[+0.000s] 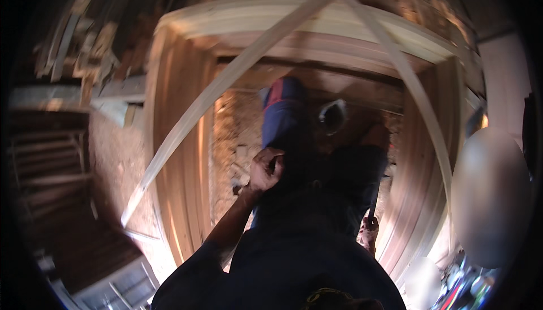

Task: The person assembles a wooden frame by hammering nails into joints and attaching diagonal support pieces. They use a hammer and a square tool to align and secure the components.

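Note:
I stand inside a large pale wooden frame (182, 140), with its boards rising on both sides of my legs. My left hand (267, 168) is in front of my left thigh, its fingers curled round toward the thumb. Whether something small sits in that curl cannot be made out. Low by my right leg, close to the frame's right side, my right hand (369, 232) is closed round a dark, thin, stick-like thing (372, 207). Its far end merges with the dark trousers, so its kind stays unclear.
Two slats, a left one (226, 81) and a right one (404, 64), slant across the frame's corners and meet near its far edge. Offcuts of wood (85, 50) lie at the far left. A dark slatted wooden structure (48, 163) stands on the left. Debris covers the ground.

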### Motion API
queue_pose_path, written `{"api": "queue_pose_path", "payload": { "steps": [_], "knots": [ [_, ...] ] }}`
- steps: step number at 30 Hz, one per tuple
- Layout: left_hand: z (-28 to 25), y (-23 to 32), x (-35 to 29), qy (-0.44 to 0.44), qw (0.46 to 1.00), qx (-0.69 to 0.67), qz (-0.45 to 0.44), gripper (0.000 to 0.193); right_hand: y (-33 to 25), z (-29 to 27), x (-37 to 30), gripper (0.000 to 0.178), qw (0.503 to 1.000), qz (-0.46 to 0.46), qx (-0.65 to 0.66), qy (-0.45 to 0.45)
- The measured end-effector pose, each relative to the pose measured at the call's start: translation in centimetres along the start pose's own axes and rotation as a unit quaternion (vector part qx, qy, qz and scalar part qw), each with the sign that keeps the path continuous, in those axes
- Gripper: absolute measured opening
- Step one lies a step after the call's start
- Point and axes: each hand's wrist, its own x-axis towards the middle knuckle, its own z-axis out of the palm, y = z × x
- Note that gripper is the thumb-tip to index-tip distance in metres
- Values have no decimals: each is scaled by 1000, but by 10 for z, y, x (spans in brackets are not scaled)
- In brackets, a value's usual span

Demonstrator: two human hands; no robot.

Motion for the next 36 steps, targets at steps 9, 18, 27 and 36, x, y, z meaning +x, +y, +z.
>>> {"api": "queue_pose_path", "payload": {
  "steps": [9,18,27,36],
  "knots": [
    [-57,-185,-200,-9,831,250,-497,52,57,-23,54,34,952,-118,-280,22],
    [-13,-220,-233,47,941,123,-312,62,89,-28,75,23,902,-293,-295,115],
    [-21,-216,-232,43,897,159,-411,39,-188,61,21,12,846,-503,-60,164],
    [8,-173,-300,143,925,117,-333,24,-263,258,97,28,729,-263,-517,-364]
  ]
}}
